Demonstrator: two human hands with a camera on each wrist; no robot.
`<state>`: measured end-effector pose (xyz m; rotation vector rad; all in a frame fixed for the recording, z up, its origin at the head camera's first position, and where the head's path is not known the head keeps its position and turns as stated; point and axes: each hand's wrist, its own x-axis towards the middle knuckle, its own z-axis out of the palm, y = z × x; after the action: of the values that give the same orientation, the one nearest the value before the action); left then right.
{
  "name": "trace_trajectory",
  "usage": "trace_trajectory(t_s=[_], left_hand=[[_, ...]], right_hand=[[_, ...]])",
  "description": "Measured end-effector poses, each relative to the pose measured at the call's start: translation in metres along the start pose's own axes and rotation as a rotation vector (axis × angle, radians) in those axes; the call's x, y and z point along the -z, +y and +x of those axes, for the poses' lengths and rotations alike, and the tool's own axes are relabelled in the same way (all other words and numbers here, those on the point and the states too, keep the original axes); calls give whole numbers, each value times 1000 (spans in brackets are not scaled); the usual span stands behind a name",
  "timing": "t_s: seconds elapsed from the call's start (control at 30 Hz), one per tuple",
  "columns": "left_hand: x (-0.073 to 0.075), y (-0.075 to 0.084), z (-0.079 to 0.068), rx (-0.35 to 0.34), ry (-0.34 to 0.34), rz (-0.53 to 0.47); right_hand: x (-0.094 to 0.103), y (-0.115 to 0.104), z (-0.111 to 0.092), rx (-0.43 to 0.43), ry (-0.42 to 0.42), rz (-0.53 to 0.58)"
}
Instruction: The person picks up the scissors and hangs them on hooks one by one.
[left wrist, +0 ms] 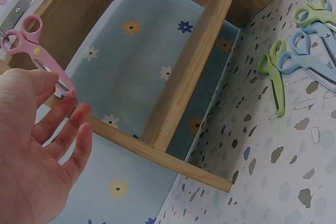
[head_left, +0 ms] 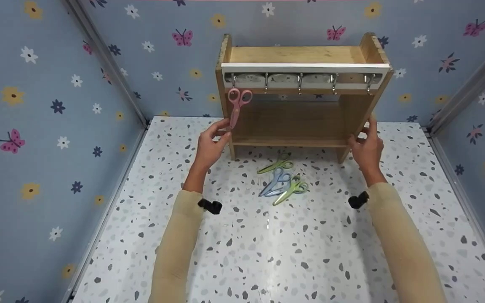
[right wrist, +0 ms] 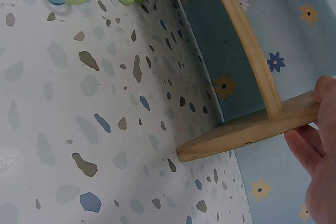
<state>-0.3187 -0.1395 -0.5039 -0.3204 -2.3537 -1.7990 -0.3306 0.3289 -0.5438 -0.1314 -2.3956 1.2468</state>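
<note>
Pink scissors (head_left: pixel 236 110) hang handles up, a loop at the leftmost hook of a hook rail (head_left: pixel 301 66) on a wooden shelf unit (head_left: pixel 293 122). At the lower end my left hand (head_left: pixel 211 145) has thumb and index finger on the blade tip; its other fingers are loosely bent. In the left wrist view, the pink scissors (left wrist: pixel 50 56) slant across the hand's (left wrist: pixel 37 140) fingertips. On the other side my right hand (head_left: pixel 367 145) grips the right side panel (head_left: pixel 366 111), thumb and fingers on opposite faces. The right hand (right wrist: pixel 320 166) shows partly in the right wrist view.
On the speckled tabletop (head_left: pixel 267 252), in front of the unit, lie several scissors: green ones (head_left: pixel 286 194) at the front, blue ones (head_left: pixel 273 183) in the middle and more green ones (head_left: pixel 274 167) behind. Flowered walls (head_left: pixel 175 63) stand behind and on both sides.
</note>
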Motion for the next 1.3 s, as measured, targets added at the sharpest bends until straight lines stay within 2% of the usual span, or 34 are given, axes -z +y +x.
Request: trace_trajectory(t_s=[0.5,0.93,1.3], left_hand=[[0,-7,-5,63,-9,6],[-3,-19,-10,65,-24,24],[-16,-28,-15,62,-68,41]], right_hand=[[1,-5,1,-18,-15,4],[-1,0,1,9,4,-16],[0,-1,0,-6,-1,-21]])
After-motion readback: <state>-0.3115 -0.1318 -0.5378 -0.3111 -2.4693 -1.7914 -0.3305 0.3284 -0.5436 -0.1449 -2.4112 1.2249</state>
